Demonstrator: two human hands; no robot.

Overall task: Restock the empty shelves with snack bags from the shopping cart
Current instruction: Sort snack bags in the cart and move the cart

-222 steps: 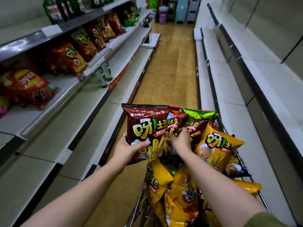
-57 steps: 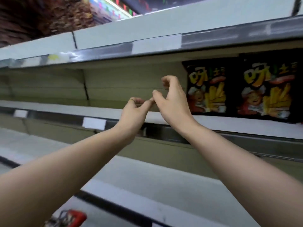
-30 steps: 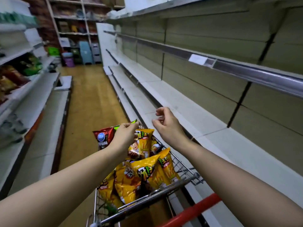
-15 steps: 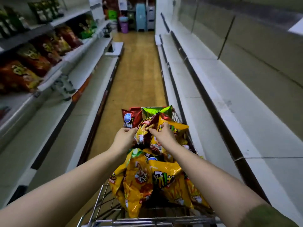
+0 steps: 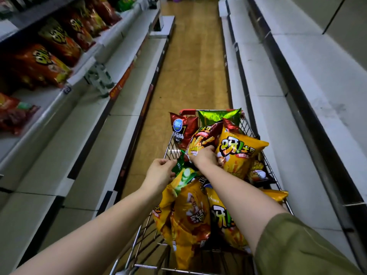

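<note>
Snack bags (image 5: 190, 215) lie heaped loose in the shopping cart (image 5: 171, 150), which here probably serves only as a carrier. Both hands are in the pile. The left grip (image 5: 160, 173) pinches the corner of a green bag (image 5: 183, 172) at the cart's left wall. The right grip (image 5: 204, 158) is curled over the lower edge of a red-brown bag (image 5: 200, 142) in the cart's middle. Taking a bag by its edge likely spares the contents from crushing, and one bag per hand would mean two shelved each trip.

I count at least five yellow bags (image 5: 238, 155) in the cart, two green and two red, with others possibly buried. The empty shelves (image 5: 278, 108) right of the cart hold nothing in view. On the stocked shelf (image 5: 39, 100) to its left stand at least four orange bags (image 5: 53, 38).
</note>
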